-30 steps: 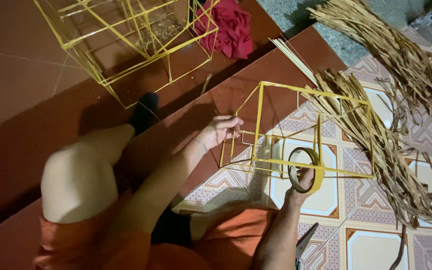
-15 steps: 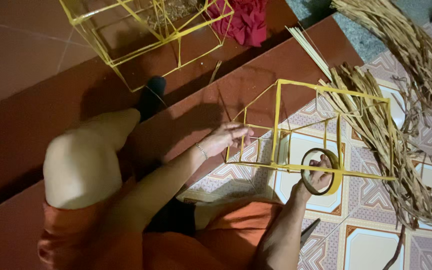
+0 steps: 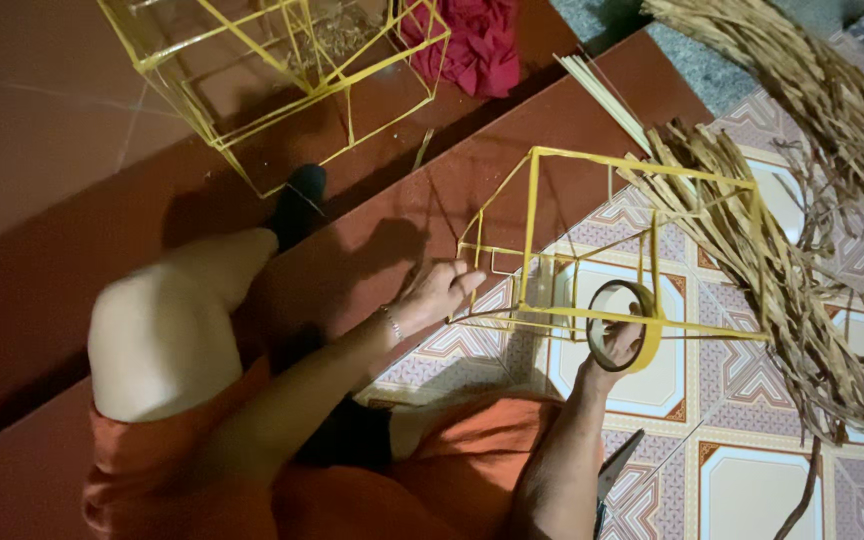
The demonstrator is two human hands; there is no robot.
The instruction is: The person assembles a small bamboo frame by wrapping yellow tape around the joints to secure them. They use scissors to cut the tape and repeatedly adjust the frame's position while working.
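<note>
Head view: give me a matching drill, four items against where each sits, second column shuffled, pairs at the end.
1. tape roll
2. red cloth
3. scissors
4. finished yellow frame

A. top centre, on the dark red floor, beside the larger frame
B. held in the right hand
C. top left, on the dark red floor
D. on the patterned tiles, by the right forearm

Pairs: 1-B, 2-A, 3-D, 4-C

The second yellow frame (image 3: 282, 90) is cut off by the top edge. The scissors (image 3: 614, 470) are partly hidden behind the right forearm. The dried strips (image 3: 802, 250) are cropped at right.
</note>
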